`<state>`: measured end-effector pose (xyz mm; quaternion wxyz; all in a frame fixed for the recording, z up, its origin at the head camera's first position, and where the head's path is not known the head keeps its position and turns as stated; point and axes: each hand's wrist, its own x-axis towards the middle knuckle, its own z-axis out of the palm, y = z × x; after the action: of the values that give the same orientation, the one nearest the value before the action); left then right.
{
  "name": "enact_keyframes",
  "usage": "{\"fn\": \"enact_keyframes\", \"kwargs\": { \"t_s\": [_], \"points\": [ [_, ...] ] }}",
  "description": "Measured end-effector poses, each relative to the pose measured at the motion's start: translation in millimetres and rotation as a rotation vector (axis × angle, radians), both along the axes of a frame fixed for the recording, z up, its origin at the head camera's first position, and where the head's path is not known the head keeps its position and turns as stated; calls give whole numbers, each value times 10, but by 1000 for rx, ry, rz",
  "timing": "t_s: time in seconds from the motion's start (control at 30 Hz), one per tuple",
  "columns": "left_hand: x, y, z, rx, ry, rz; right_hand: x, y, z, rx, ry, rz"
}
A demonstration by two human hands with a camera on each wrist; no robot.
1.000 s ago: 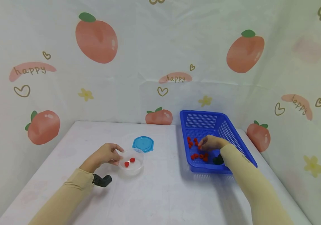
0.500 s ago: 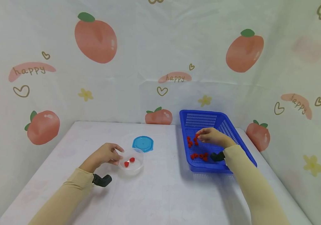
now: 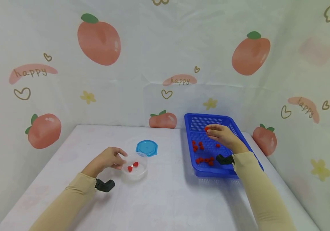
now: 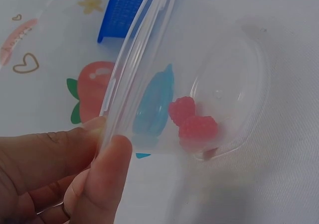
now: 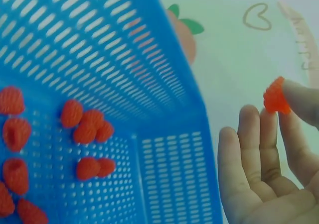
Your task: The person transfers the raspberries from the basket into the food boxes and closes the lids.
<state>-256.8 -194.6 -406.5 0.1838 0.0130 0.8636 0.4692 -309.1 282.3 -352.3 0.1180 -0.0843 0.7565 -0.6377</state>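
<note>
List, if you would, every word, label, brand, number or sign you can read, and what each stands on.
"happy": left pink patch on the white fruit-printed backdrop.
"happy": its central pink patch.
"happy": its slanting right pink patch.
No readable text shows on the blue plastic basket, clear round plastic container or blue lid.

Red raspberry (image 5: 275,95) aloft, two raspberries (image 4: 198,128) in clear tub (image 3: 140,172)

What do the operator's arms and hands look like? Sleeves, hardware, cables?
Left sleeve and right sleeve: long, beige. Left wrist unit and right wrist unit: small, black, bent shape. Left hand and right hand: bare, no gloves. No cables visible.
</note>
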Motion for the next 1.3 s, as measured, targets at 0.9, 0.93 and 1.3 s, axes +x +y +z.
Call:
{"fn": "enact_keyframes", "kwargs": {
  "t_s": [0.9,0.93,1.3],
  "points": [
    [-8,12,-27,8,7,-2,447,-836,237,-305,79,34],
    [-8,11,-27,6,8,-1,467,-871,231,-299,84,43],
    [-5,-3,-6,6,8,-7,635,-1265,94,-187,103,130]
  ]
}}
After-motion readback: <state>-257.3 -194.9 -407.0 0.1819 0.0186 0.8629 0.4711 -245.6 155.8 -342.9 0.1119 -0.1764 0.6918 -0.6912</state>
